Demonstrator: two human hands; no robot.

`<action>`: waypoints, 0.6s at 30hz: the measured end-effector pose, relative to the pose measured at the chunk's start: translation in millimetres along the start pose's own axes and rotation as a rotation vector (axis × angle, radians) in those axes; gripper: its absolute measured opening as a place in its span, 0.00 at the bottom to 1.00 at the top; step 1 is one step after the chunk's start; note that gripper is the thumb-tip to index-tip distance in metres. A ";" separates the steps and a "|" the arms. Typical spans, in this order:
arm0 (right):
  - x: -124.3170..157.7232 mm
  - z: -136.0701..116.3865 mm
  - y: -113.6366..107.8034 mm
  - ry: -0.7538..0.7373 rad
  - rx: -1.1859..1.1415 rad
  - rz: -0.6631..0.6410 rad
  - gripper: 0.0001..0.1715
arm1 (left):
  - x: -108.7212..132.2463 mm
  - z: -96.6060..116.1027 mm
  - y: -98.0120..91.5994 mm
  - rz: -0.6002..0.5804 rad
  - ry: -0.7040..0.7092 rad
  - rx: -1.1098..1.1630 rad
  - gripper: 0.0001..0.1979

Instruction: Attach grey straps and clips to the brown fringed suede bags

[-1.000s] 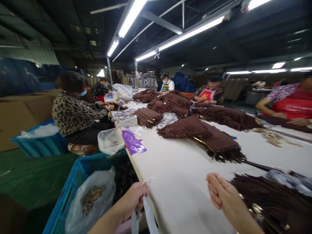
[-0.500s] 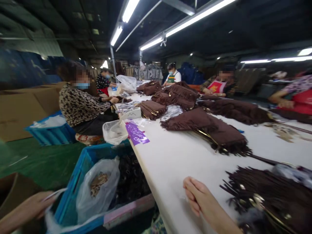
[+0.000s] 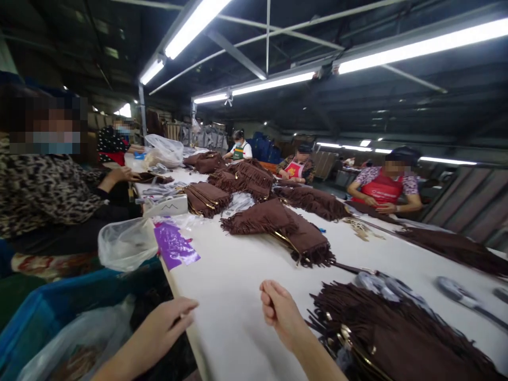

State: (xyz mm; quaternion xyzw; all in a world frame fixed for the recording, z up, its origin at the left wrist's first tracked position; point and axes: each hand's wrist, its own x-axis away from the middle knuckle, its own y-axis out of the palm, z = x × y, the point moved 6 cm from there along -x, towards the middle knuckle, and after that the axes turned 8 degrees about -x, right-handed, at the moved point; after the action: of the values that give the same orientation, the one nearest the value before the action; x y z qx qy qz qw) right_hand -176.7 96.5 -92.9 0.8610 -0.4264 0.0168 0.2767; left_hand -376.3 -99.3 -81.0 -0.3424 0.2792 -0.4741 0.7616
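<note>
My left hand (image 3: 164, 325) hovers at the near edge of the long white table (image 3: 234, 296), fingers stretched out and held together, with nothing visible in it. My right hand (image 3: 280, 312) rests on the table a little to the right, fingers curled into a loose fist with nothing seen inside. Just right of it lies a dark brown fringed bag (image 3: 381, 333) with gold metal fittings. Another brown fringed bag (image 3: 278, 225) lies farther up the table.
A blue crate (image 3: 35, 312) holding a clear plastic bag (image 3: 75, 344) stands at my left, below the table edge. A purple film piece (image 3: 174, 246) and a second clear bag (image 3: 125, 243) hang at the table's left edge. Several seated workers line both sides, with more brown bags piled between them.
My left hand has let go of the white strips it held, swung out to the left and come back to the table edge bare. My right hand's fingers have curled. The view has turned right.
</note>
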 end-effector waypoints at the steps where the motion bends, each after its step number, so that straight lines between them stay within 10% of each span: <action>1: -9.3 -5.3 -1.5 0.003 0.004 0.028 0.22 | -24.7 17.6 10.0 -0.007 0.041 0.006 0.15; 7: -51.3 2.4 -12.8 0.199 0.085 0.245 0.17 | -114.6 47.9 57.0 0.099 0.083 -0.015 0.18; 18: -16.5 -32.0 -63.9 0.160 0.557 0.190 0.08 | -114.9 25.8 72.4 0.130 0.128 -0.032 0.27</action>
State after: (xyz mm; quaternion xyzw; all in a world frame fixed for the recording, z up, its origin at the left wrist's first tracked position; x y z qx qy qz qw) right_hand -133.0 155.0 -99.7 0.8559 -0.4609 0.2268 0.0596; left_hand -363.9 35.2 -110.6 -0.3045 0.3563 -0.4401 0.7659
